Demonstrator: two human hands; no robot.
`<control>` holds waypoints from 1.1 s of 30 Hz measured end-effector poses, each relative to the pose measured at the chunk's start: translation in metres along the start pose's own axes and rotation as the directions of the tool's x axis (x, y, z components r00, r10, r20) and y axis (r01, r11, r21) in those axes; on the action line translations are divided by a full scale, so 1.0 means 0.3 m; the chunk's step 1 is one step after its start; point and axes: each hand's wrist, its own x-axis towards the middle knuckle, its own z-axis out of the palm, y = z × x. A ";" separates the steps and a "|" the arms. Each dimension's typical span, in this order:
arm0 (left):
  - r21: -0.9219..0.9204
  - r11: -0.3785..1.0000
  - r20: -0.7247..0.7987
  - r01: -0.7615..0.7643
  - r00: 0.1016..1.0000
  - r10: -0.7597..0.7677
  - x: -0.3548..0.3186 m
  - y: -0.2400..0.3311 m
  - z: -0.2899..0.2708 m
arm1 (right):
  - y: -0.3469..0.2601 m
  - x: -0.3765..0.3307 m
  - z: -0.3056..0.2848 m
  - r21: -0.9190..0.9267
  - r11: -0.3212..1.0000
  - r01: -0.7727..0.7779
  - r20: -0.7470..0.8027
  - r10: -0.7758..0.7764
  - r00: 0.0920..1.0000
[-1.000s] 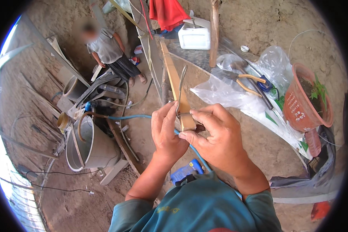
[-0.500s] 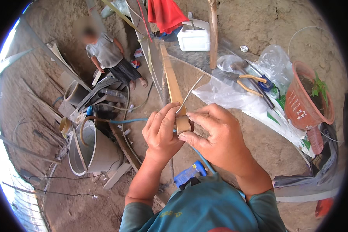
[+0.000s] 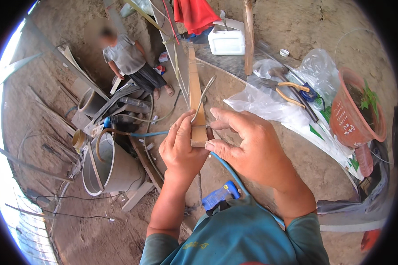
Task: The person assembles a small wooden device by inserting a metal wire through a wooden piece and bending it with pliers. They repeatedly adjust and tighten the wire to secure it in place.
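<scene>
Now wooden strip (image 3: 194,88) lengthwise, pointing away, both hands

The left hand (image 3: 181,148) covers the near end of the wooden stick (image 3: 195,95) and the lower end of the thin metal strip (image 3: 203,99), so how the strip is fixed cannot be told. The right hand (image 3: 252,148) hides part of the blue hose (image 3: 227,170). A plastic sheet (image 3: 269,108) covers the pliers' (image 3: 289,90) jaws.
</scene>
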 end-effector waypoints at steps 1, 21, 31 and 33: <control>0.004 1.000 0.001 -0.004 1.000 0.004 0.002 -0.005 -0.005 | 0.013 0.006 0.000 0.077 0.997 -0.029 0.019 0.027 0.999; -0.077 0.982 0.007 0.173 0.985 -0.173 0.001 -0.033 -0.068 | 0.542 0.158 -0.358 -0.762 0.630 -0.152 0.098 0.344 0.934; -0.074 0.982 -0.024 0.175 0.984 -0.178 -0.005 -0.056 -0.077 | 0.735 0.213 -0.394 -0.883 0.466 -0.048 0.258 0.569 0.781; -0.079 0.984 -0.044 0.161 0.985 -0.165 -0.015 -0.064 -0.071 | 0.757 0.231 -0.396 -0.890 0.454 -0.047 0.269 0.604 0.750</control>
